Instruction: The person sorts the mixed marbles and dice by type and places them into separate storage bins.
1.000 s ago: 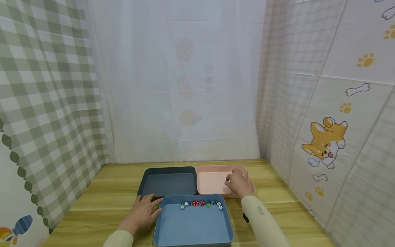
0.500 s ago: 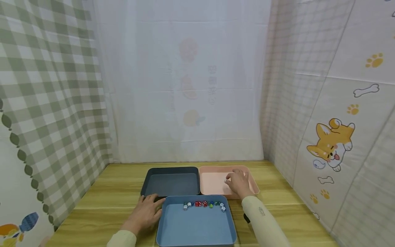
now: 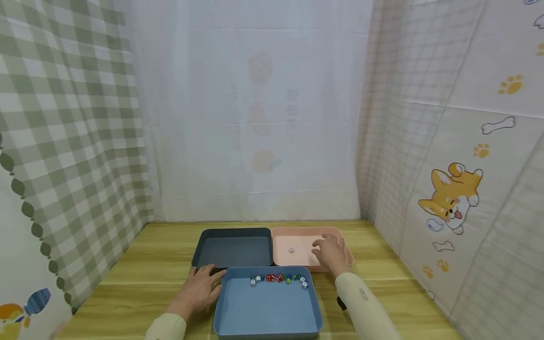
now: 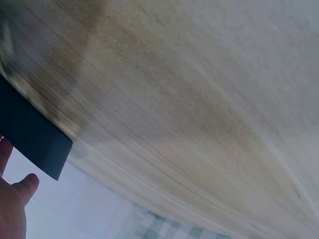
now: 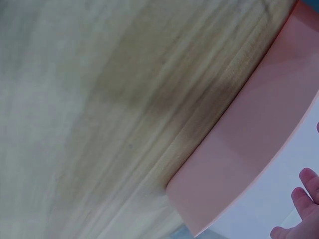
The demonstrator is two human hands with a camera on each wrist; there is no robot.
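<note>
My right hand (image 3: 330,252) hovers over the right side of the pink tray (image 3: 278,262), its fingers apart and nothing between them. To its left, on the tray's floor, lies one white die (image 3: 291,250). In the right wrist view the fingertips (image 5: 309,181) show past the pink side wall. My left hand (image 3: 199,289) rests by the left rim of the blue tray (image 3: 267,307), fingers spread, fingertips right at the front left corner of the dark tray (image 3: 238,252). Along the blue tray's far side sit red dice (image 3: 270,278), white dice (image 3: 304,284) and small green and blue pieces.
All three trays sit close together on a wood-patterned tabletop (image 3: 144,259). A green checked cloth (image 3: 85,118) hangs at the left, a white curtain (image 3: 255,118) at the back. On the right stands a cloth wall (image 3: 433,141) with a printed dog. A black object (image 3: 341,303) is under the right sleeve.
My right hand has let go of the white die, which was between thumb and finger and now lies further left in the pink tray. My left hand has stayed in place.
</note>
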